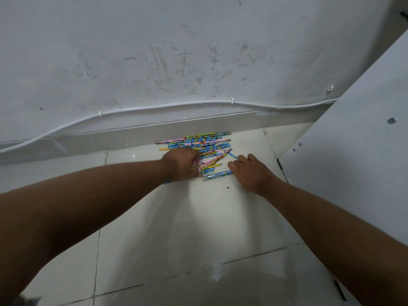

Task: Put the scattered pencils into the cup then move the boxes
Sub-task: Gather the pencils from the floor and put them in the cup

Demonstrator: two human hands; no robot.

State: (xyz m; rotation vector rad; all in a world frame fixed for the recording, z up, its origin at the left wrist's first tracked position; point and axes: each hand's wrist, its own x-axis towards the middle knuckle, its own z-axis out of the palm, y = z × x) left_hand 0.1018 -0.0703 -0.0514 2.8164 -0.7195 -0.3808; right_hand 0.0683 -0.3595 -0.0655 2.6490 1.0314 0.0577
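Several colourful pencils [198,142] in blue, pink and yellow lie in a loose pile on the white tiled floor, close against the skirting of the wall. My left hand [182,162] rests on the near left part of the pile with its fingers curled around a few pencils. My right hand [249,171] lies flat on the floor at the pile's right edge, fingers spread, fingertips touching a blue pencil [231,154]. Another blue pencil [217,174] lies between the two hands. No cup and no boxes are in view.
A scuffed white wall [198,62] rises behind the pile, with a white cable [154,107] clipped along its base. A white panel [353,151] with screw holes stands at the right. Tiled floor [198,217] stretches toward me.
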